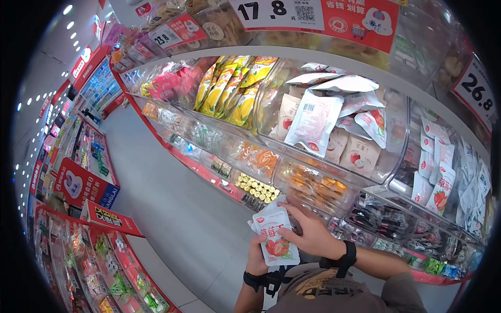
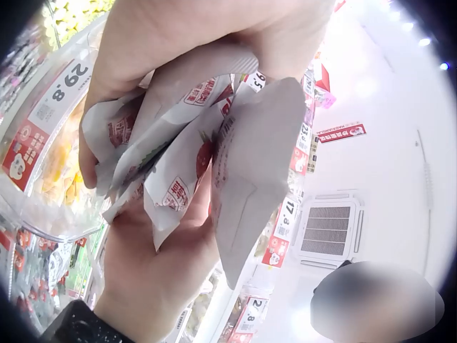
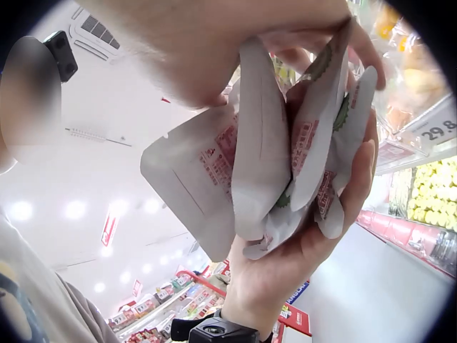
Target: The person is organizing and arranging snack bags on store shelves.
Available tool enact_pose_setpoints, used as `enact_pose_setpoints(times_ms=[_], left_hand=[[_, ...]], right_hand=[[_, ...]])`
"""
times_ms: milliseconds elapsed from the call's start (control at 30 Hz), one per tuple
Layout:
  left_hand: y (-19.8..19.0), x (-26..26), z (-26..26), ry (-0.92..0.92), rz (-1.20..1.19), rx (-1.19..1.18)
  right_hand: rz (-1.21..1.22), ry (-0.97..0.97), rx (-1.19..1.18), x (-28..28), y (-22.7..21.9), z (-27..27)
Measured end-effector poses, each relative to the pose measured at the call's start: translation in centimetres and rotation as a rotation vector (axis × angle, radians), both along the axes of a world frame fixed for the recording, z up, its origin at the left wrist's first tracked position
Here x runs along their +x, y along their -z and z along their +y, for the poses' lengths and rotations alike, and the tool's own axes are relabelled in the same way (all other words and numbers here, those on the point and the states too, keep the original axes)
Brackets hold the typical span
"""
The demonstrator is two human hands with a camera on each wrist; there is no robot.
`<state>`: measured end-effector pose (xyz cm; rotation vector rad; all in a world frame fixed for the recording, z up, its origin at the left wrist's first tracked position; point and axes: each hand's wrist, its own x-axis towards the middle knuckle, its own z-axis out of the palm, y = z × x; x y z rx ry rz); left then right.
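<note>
Several white pouches of dried strawberries (image 1: 279,242) are bunched together in both hands, low in front of the person's shirt. On the front pouch, red strawberries and red lettering face up in the head view. My left hand (image 1: 254,258) grips the stack from the left side. From the right, my right hand (image 1: 315,235) holds it, its thumb over the front pouch. Both wrist views show the pouches (image 2: 178,143) edge-on, fanned apart, with one plain pale back (image 3: 193,175) sticking out. Parts of the fingers are hidden behind the pouches.
A shelf beyond the hands carries clear bins with white pouches (image 1: 315,122), dried apple pouches (image 1: 360,155) and yellow bags (image 1: 229,88). More strawberry pouches (image 1: 442,189) stand in a bin at right. An aisle floor (image 1: 177,229) runs along the left, beside another snack shelf (image 1: 88,255).
</note>
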<state>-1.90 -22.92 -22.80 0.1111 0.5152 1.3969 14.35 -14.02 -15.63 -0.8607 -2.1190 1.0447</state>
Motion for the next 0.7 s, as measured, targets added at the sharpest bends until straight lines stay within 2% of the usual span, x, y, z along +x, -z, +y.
enact_pose_setpoints(times_ms=[100,167,267,367,500,700], left_hand=[[-0.5,0.1,-0.2,0.008,-0.035,-0.023],[-1.3,0.6,-0.4,-0.044,-0.031,-0.040],[0.1,0.1,-0.2,0.023,-0.143,0.044],[-0.3,0.7,0.8,0.046,0.038,-0.010],[0.1,1.4,1.7,-0.056,-0.046,-0.049],[-0.3,1.6,1.6,-0.112,0.145,-0.117]], right_hand=[[-0.058,-0.021,-0.237,0.2,-0.7,0.2],[-0.035,-0.008,-0.223,0.1,0.9,0.9],[-0.054,-0.003,-0.185,0.3,1.5,1.4],[-0.119,-0.001,-0.116,0.6,0.8,1.8],[-0.146,0.032,-0.126,0.9,1.0,2.2],[-0.213,0.013,-0.018,0.7,0.3,2.2]])
